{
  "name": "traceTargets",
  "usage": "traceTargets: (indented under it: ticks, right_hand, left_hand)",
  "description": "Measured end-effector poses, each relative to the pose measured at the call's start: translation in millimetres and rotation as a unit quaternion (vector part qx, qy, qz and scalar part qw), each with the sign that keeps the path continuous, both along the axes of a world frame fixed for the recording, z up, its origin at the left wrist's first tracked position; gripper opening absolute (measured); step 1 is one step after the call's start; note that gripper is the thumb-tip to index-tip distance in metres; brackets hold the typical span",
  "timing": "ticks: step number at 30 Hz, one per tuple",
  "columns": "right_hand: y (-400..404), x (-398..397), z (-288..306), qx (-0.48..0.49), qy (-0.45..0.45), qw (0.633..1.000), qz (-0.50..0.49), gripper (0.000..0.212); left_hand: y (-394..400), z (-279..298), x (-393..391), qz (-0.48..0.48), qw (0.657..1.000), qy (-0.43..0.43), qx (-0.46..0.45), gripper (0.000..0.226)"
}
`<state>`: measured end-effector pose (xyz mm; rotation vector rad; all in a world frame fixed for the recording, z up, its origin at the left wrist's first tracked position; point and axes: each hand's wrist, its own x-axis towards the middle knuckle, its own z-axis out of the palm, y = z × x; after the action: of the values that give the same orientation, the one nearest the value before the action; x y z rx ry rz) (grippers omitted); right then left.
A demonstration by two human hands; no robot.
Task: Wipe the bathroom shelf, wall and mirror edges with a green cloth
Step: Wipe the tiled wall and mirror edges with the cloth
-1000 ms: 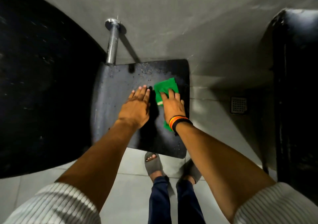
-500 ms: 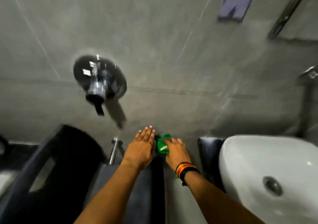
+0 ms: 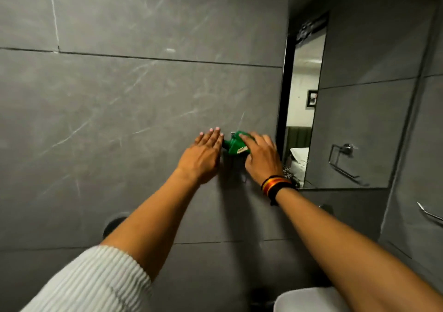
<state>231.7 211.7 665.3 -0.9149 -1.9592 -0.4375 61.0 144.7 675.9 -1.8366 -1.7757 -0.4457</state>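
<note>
A bunched green cloth is pressed against the grey tiled wall, and my right hand grips it from the right. The hand wears dark and orange wristbands. My left hand lies flat on the wall just left of the cloth, fingers together and straight, holding nothing. The mirror hangs immediately right of my right hand; its dark left edge is a few centimetres from my fingers. The shelf is out of view.
A white basin rim shows at the bottom right. A chrome towel ring appears reflected in the mirror, and a chrome bar is fixed at the far right. A round dark wall fitting sits behind my left forearm.
My view has swung up from the black shelf to the wall. Both hands rose with the cloth, off the shelf and up the wall beside the mirror; the cloth went from flat to bunched.
</note>
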Motion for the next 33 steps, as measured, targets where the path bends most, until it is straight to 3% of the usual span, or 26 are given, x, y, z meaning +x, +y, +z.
traceTargets:
  ticks: [9,13,17,20,23,26,30,33]
  right_hand:
    - [15.5,39.1,66.4,0.105,0.103,0.989,-0.016,0.069]
    - [32.7,60.0,95.5,0.122,0.219,0.968,-0.024,0.074]
    - [56.1,71.1,63.0,0.099,0.321,0.941,-0.026,0.082]
    - [70.2,64.5,-19.7,0.009,0.285,0.958,-0.018,0.089]
    - [81.6,54.3,-119.8,-0.101,0.18,0.978,0.004,0.094]
    - [103.7,42.5,-191.2,-0.136,0.096,0.986,-0.018,0.099]
    - [130.4,43.9,-204.3,-0.065,0.048,0.995,-0.053,0.09]
    - [156.6,52.5,-164.9,-0.018,0.032,0.996,-0.085,0.076]
  left_hand:
    - [14.4,58.4,7.7,-0.005,0.998,0.034,0.046,0.061]
    - [27.1,72.3,9.0,-0.003,0.998,0.043,0.044,0.06]
    - [47.8,85.4,10.9,-0.002,0.998,0.036,0.048,0.059]
    - [67.8,89.2,17.3,-0.003,0.998,0.031,0.048,0.062]
    - [84.6,79.1,20.2,-0.008,0.997,0.03,0.073,0.069]
    - [103.4,65.1,11.1,-0.02,0.989,0.052,0.134,0.074]
    - [119.1,55.7,-1.4,-0.035,0.978,0.087,0.186,0.079]
    - [127.4,53.2,-3.7,-0.033,0.969,0.103,0.22,0.08]
